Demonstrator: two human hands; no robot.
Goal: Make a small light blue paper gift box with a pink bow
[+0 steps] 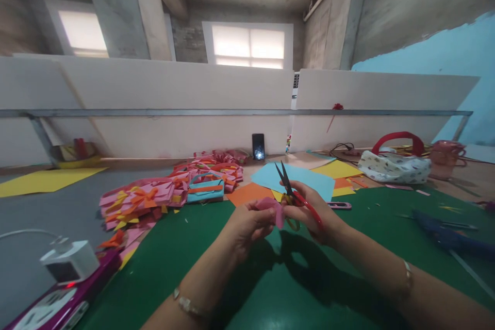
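My left hand [247, 224] pinches a small piece of pink paper [273, 209] above the green sheet [216, 268]. My right hand [311, 211] grips red-handled scissors [292, 191] with the black blades open and pointing up and away. The scissors sit just right of the pink paper, touching or nearly touching it. Both hands are closed and meet at the middle of the view.
A pile of pink, orange and yellow paper crafts [170, 191] lies at the left. Blue, yellow and orange sheets [309, 178] lie behind the hands. A phone [258, 146] leans on the white partition. A patterned bag with red handle [394, 162] stands right, a blue glue gun [441, 232] nearer, a charger [69, 260] front left.
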